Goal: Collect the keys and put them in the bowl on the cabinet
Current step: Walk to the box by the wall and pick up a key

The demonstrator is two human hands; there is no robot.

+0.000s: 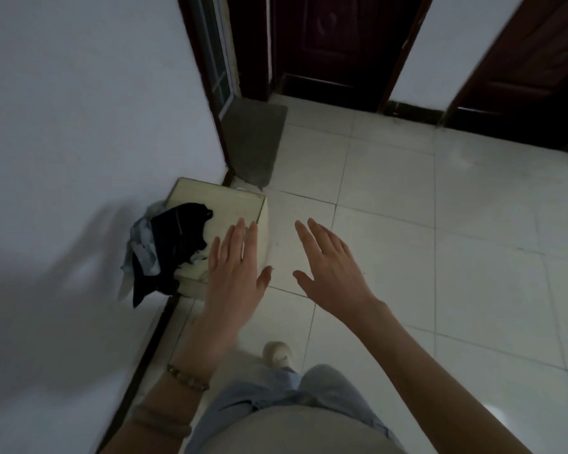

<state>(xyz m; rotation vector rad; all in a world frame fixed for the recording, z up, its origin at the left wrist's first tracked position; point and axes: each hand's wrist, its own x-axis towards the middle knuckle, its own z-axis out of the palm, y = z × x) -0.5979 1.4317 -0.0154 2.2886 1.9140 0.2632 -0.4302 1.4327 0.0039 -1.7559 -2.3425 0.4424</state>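
My left hand [235, 268] is held out flat, palm down, fingers apart, with nothing in it. It hovers over the near edge of a low cream cabinet [230, 204] that stands against the left wall. My right hand [328, 265] is also flat and spread, holding nothing, above the floor tiles just right of the cabinet. No keys and no bowl show anywhere in view.
Dark and pale clothes [168, 250] lie heaped on the cabinet's left side. A grey doormat [253, 142] lies before a doorway on the left. Dark wooden doors [335, 44] stand ahead. My shoe [277, 353] rests on pale floor tiles [440, 257].
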